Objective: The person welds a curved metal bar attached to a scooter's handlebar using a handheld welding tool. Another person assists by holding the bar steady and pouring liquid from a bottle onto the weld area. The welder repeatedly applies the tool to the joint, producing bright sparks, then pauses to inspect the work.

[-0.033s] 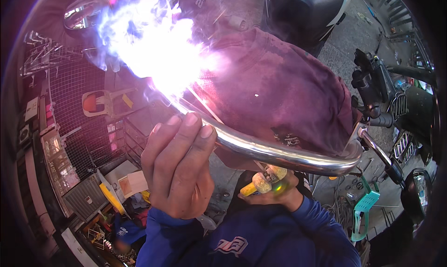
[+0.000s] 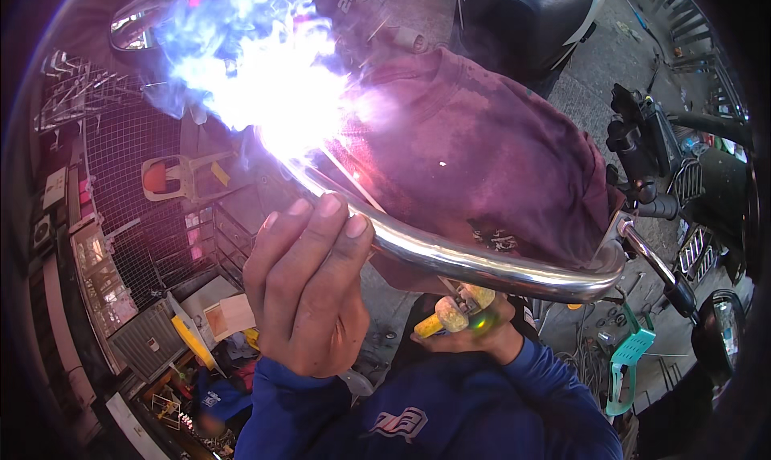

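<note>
My right hand (image 2: 487, 329) grips a welding electrode holder (image 2: 438, 322) with a yellow handle, low in the middle. A thin welding rod (image 2: 353, 177) slants up-left from behind a curved chrome tube (image 2: 450, 259) to a blinding white-violet arc (image 2: 277, 91). The glare hides the rod's tip and the tube's far end. My left hand (image 2: 309, 287) is raised with its back towards me, fingers stretched up close together. Its fingertips overlap the tube just below the arc; whether they touch it I cannot tell. A maroon cloth (image 2: 482, 147) is draped behind the tube.
Two mirrors show, one round mirror (image 2: 144, 18) at upper left and one black mirror (image 2: 721, 331) at right. A black seat (image 2: 522, 26) stands at the back. A teal plastic piece (image 2: 630, 356), a plastic chair (image 2: 189, 179) and a wire mesh (image 2: 132, 187) surround the work.
The arc's blue-violet plume has changed shape and spread slightly to the left. Both hands, the electrode holder and the tube look unmoved.
</note>
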Tool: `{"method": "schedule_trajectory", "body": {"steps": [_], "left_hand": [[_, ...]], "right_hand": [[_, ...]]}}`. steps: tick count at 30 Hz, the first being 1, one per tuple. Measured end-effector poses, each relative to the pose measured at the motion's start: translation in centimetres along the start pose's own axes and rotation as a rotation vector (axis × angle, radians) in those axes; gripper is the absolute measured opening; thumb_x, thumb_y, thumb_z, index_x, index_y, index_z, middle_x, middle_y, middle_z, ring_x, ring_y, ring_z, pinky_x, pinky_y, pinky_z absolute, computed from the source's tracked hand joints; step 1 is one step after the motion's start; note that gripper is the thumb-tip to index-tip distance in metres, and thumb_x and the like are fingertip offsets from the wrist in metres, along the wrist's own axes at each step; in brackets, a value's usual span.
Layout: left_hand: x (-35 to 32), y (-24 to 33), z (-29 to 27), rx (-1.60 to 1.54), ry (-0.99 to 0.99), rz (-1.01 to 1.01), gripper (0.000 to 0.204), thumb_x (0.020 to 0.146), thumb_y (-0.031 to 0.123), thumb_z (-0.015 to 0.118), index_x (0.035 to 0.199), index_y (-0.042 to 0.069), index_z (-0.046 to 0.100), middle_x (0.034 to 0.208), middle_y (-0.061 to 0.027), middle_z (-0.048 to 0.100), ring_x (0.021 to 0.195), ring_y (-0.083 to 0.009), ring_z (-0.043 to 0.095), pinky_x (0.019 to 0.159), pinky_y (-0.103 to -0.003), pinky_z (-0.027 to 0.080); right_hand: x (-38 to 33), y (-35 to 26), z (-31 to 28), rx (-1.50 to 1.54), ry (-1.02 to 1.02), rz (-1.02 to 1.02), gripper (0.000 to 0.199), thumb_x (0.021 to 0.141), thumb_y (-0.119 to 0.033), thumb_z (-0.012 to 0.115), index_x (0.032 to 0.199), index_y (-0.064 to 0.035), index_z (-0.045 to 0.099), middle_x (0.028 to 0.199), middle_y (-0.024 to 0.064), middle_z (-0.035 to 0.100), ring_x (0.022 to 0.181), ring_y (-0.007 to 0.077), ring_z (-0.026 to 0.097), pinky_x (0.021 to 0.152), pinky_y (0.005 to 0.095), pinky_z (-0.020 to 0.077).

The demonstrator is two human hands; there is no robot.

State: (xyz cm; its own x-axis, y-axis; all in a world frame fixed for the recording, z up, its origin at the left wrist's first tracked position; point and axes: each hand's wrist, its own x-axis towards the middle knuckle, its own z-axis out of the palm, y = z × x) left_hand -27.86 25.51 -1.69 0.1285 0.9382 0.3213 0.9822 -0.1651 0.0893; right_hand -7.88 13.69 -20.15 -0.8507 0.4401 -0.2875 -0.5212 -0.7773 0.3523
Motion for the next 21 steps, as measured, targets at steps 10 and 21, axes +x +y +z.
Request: {"method": "schedule_trajectory", "body": {"steps": [10, 21], "left_hand": [[-0.2, 0.0, 0.2, 0.007, 0.030, 0.025, 0.031, 0.086, 0.002, 0.084, 0.115, 0.007, 0.079, 0.124, -0.0084, 0.075, 0.118, -0.0262, 0.068, 0.106, -0.040, 0.053], [0.0, -0.2, 0.5, -0.013, 0.047, 0.037, 0.031, 0.084, 0.002, 0.084, 0.115, 0.008, 0.080, 0.121, -0.0080, 0.076, 0.116, -0.0254, 0.068, 0.105, -0.040, 0.053]], "right_hand": [[0.8, 0.2, -0.2, 0.430, -0.156, 0.224, 0.093, 0.078, -0.049, 0.090, 0.152, -0.0096, 0.050, 0.156, 0.0196, 0.046, 0.145, 0.0365, 0.044, 0.125, 0.0528, 0.0295], [-0.1, -0.6, 0.5, -0.106, 0.034, 0.077, 0.084, 0.077, -0.043, 0.091, 0.147, -0.0108, 0.057, 0.146, 0.0102, 0.061, 0.135, 0.0217, 0.057, 0.121, 0.0371, 0.0387]]}}
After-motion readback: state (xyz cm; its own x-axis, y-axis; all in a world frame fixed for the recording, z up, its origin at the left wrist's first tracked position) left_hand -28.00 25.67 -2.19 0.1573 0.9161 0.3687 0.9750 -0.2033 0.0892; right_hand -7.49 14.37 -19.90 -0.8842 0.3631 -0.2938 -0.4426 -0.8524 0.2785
